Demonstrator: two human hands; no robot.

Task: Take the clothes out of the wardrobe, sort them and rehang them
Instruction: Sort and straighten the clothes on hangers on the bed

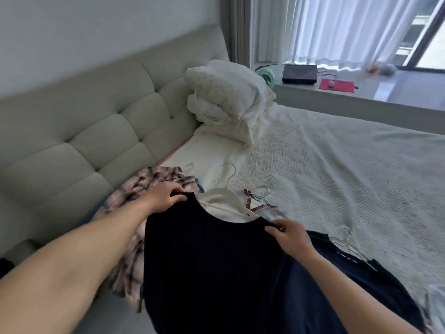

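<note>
Seen from the head camera, a person is holding a dark top (216, 261) over the bed (337, 165), the left hand (163, 196) and right hand (289, 239) each pinching one shoulder, probably to spread it flat for sorting. Three more garments are lying beneath it: a plaid shirt (134, 203), a white top (226, 206) on a hanger (228, 177) (hook pointing toward the headboard) and another dark piece (361, 273).

Navy top (212, 261); pink-and-black plaid shirt (134, 249); white garment (226, 206), red-trimmed; cream bedspread (337, 169); red mat (336, 84).
</note>
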